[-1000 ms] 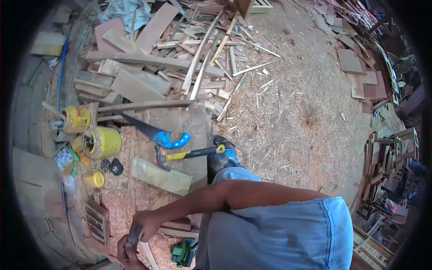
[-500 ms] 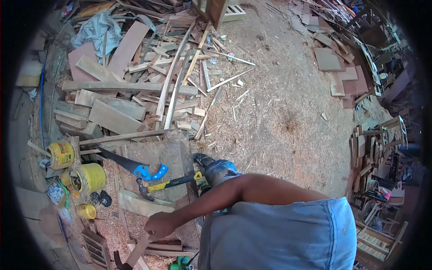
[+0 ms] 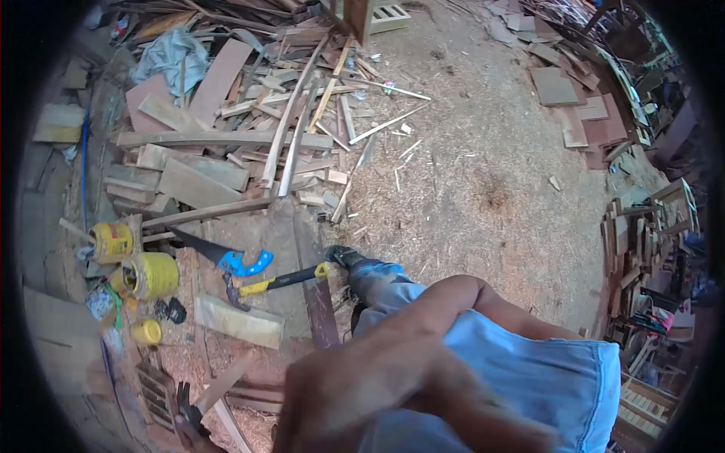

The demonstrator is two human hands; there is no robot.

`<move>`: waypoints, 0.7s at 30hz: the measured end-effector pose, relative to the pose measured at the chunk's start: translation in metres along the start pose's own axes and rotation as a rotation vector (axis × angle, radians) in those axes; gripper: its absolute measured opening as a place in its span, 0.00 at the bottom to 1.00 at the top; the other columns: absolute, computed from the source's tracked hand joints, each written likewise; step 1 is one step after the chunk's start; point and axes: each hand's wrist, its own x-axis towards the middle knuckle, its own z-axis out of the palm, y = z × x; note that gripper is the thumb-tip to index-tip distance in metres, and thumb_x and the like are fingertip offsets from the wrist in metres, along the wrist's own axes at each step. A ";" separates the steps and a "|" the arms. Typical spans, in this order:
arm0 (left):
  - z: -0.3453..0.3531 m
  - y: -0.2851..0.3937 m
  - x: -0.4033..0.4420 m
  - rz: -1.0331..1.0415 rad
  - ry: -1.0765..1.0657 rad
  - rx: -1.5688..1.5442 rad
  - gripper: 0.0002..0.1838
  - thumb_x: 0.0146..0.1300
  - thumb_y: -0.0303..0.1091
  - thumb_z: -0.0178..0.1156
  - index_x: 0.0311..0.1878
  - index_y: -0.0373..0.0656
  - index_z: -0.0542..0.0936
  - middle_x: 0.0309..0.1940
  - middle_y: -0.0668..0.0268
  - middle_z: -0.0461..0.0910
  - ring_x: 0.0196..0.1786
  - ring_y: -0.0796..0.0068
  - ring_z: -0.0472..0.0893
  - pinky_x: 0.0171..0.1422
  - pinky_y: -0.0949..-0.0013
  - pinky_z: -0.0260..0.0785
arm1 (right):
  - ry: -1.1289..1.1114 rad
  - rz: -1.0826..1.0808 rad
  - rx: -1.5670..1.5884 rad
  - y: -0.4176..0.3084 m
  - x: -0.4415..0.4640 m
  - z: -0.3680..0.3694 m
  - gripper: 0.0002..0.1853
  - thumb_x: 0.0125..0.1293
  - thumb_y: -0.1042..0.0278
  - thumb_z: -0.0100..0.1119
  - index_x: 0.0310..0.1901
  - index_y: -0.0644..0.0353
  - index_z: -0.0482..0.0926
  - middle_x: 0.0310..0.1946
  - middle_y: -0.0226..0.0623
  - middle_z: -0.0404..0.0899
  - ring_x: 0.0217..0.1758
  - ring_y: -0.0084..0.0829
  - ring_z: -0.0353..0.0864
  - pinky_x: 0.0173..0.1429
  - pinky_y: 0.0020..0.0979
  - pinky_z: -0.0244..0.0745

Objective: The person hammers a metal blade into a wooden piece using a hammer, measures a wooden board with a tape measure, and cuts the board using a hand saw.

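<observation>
My right hand (image 3: 325, 396) is raised close to the camera and smeared by motion; its fingers do not show clearly. At the lower left, my left hand (image 3: 192, 434) is closed around the lower end of a flat wooden strip (image 3: 226, 377). A dark curved shape beside that grip is too unclear to name. Beyond the hands, a yellow-and-black hammer (image 3: 291, 279) lies on a worn wooden surface (image 3: 291, 234). A handsaw with a blue handle (image 3: 245, 263) lies next to it. Nearer the hands is a pale wood offcut (image 3: 238, 321).
Yellow containers (image 3: 151, 275) stand at the left, near a black crumpled bag (image 3: 175, 311). A large heap of scrap boards (image 3: 200, 181) fills the upper left. Stacked flat boards (image 3: 555, 87) lie at the right. Sawdust covers the floor (image 3: 483, 174). My boot (image 3: 343, 255) is beside the wooden surface.
My right hand has left the wooden strip and risen toward the camera. The strip has shifted up slightly, and more of my left hand has come into view.
</observation>
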 end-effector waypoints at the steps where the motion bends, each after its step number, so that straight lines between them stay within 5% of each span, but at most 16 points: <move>1: -0.004 -0.005 0.000 0.010 0.012 -0.021 0.29 0.82 0.53 0.57 0.66 0.34 0.83 0.55 0.52 0.87 0.57 0.59 0.82 0.66 0.56 0.73 | -0.314 -0.240 0.127 0.030 0.012 -0.011 0.17 0.67 0.62 0.73 0.42 0.74 0.87 0.32 0.49 0.90 0.31 0.37 0.94 0.34 0.32 0.91; 2: -0.007 -0.011 0.000 0.018 0.016 -0.035 0.29 0.82 0.53 0.57 0.66 0.34 0.83 0.55 0.52 0.87 0.57 0.59 0.82 0.66 0.56 0.73 | -0.621 -0.483 0.255 0.059 0.023 -0.021 0.30 0.58 0.53 0.83 0.47 0.78 0.85 0.31 0.52 0.89 0.29 0.38 0.93 0.29 0.31 0.89; 4: -0.014 -0.017 -0.001 0.026 0.016 -0.050 0.29 0.82 0.53 0.57 0.66 0.34 0.83 0.55 0.53 0.87 0.57 0.60 0.82 0.66 0.56 0.73 | -0.909 -0.699 0.336 0.072 0.015 -0.025 0.41 0.51 0.44 0.93 0.48 0.77 0.84 0.29 0.52 0.89 0.25 0.38 0.92 0.22 0.31 0.84; 7: -0.024 -0.023 0.002 0.042 0.038 -0.060 0.28 0.83 0.52 0.57 0.65 0.34 0.83 0.55 0.53 0.87 0.57 0.61 0.82 0.66 0.57 0.73 | -0.841 -0.669 0.121 0.076 0.000 -0.037 0.28 0.66 0.43 0.77 0.41 0.68 0.87 0.28 0.44 0.89 0.28 0.33 0.90 0.28 0.33 0.81; 10: -0.021 -0.028 0.005 0.058 0.056 -0.066 0.28 0.83 0.52 0.57 0.65 0.34 0.84 0.54 0.54 0.87 0.56 0.62 0.82 0.66 0.57 0.72 | -0.632 -0.443 -0.148 0.064 0.008 -0.073 0.31 0.89 0.41 0.50 0.43 0.66 0.86 0.29 0.35 0.85 0.35 0.29 0.85 0.43 0.35 0.79; 11: -0.019 -0.030 0.007 0.057 0.061 -0.068 0.28 0.83 0.52 0.57 0.65 0.34 0.84 0.54 0.54 0.87 0.56 0.62 0.82 0.66 0.57 0.72 | -0.514 -0.166 -0.160 0.053 0.003 -0.077 0.32 0.88 0.37 0.51 0.44 0.64 0.85 0.25 0.30 0.80 0.31 0.28 0.81 0.41 0.35 0.76; 15: -0.003 -0.026 0.017 0.060 0.088 -0.072 0.27 0.83 0.51 0.56 0.64 0.34 0.84 0.54 0.55 0.87 0.56 0.63 0.82 0.66 0.58 0.72 | -0.433 -0.216 -1.021 0.108 0.057 -0.159 0.28 0.86 0.42 0.55 0.44 0.64 0.86 0.28 0.41 0.84 0.34 0.39 0.88 0.42 0.43 0.79; 21: 0.032 -0.010 0.021 0.040 0.142 -0.028 0.26 0.84 0.50 0.56 0.64 0.34 0.84 0.53 0.56 0.87 0.56 0.65 0.81 0.66 0.59 0.72 | -0.181 0.095 -1.434 0.148 0.075 -0.300 0.28 0.79 0.40 0.59 0.47 0.63 0.89 0.39 0.55 0.89 0.46 0.57 0.90 0.53 0.55 0.81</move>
